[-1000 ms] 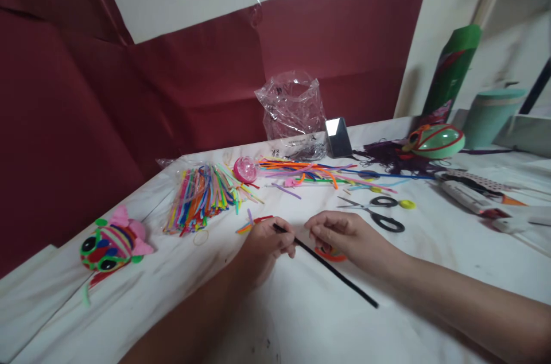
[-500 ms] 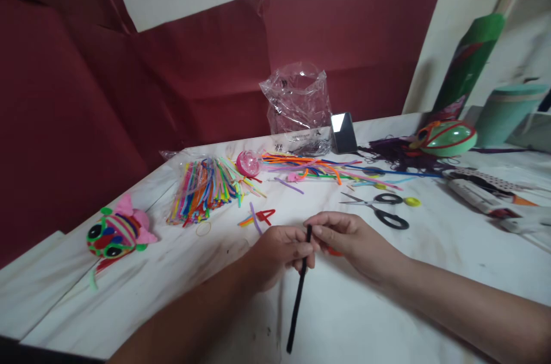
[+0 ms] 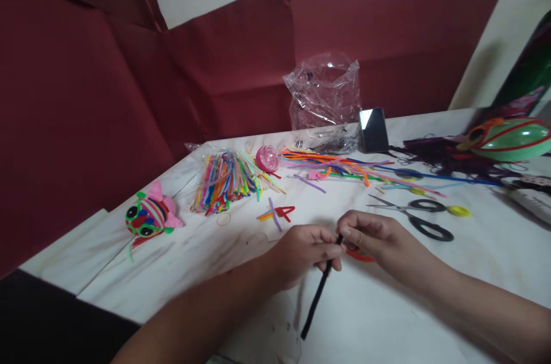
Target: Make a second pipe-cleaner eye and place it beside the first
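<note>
- Table (image 3: 430, 301): near-left edge drops to a dark area; white surface extends near and right of the hands.
- Orange piece (image 3: 360, 258): partly hidden behind the right hand (image 3: 376, 237).
- Green balloon (image 3: 516, 139): cut off at far right.
- Black stem (image 3: 316, 304): between the hands, clamped in the left hand's (image 3: 306, 252) fingers, free end slanting near-left.
- Right fingertips: at the stem's upper end; I cannot tell whether they grip.

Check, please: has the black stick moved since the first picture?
Yes. Judged against the scissors, the black stick has swung left: its free end was below their handles in view and is now left of their blade tips.
</note>
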The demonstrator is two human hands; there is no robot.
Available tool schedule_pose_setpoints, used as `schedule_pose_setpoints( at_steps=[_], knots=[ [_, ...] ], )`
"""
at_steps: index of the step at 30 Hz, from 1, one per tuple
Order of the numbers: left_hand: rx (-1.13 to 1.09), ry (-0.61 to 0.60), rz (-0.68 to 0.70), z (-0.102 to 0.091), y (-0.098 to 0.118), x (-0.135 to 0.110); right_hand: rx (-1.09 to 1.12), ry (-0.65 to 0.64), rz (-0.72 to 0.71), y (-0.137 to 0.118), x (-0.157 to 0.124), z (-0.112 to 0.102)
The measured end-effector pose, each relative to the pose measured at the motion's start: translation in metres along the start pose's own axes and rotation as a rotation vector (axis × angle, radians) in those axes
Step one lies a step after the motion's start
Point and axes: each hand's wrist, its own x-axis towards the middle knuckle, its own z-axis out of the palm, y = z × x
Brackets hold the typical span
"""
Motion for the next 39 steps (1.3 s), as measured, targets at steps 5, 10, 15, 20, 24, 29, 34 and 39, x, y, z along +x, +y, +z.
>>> schedule_pose_setpoints(
  at_steps=[5, 10, 15, 20, 24, 29, 34, 39],
  knots=[
    [0.172, 0.104, -0.071, -0.003, 0.001, 0.001, -0.689, -0.088, -0.456, 0.001, -0.001, -0.014],
    [0.422, 0.07, -0.077, -0.003, -0.009, 0.0, -1.062, -0.346, -0.625, 0.0, -0.008, -0.009],
    [0.297, 0.115, -0.017, -0.004, -0.004, 0.001, -0.676, -0.138, -0.397, -0.005, -0.005, -0.008],
    [0.19, 0.11, 0.021, -0.003, 0.006, 0.0, -0.099, 0.014, 0.018, -0.009, 0.001, -0.001],
    [0.146, 0.102, 0.028, -0.002, 0.005, -0.001, 0.067, 0.06, 0.083, -0.008, 0.002, 0.007],
    [0.102, 0.119, 0.025, -0.003, 0.002, 0.001, 0.082, 0.021, 0.072, -0.003, 0.002, 0.007],
    [0.157, 0.078, -0.016, -0.007, -0.001, 0.005, -0.388, -0.043, -0.19, -0.007, -0.005, 0.003],
    [0.291, 0.017, -0.053, -0.01, -0.002, 0.005, -0.884, -0.225, -0.422, -0.014, -0.011, 0.001]
  ],
)
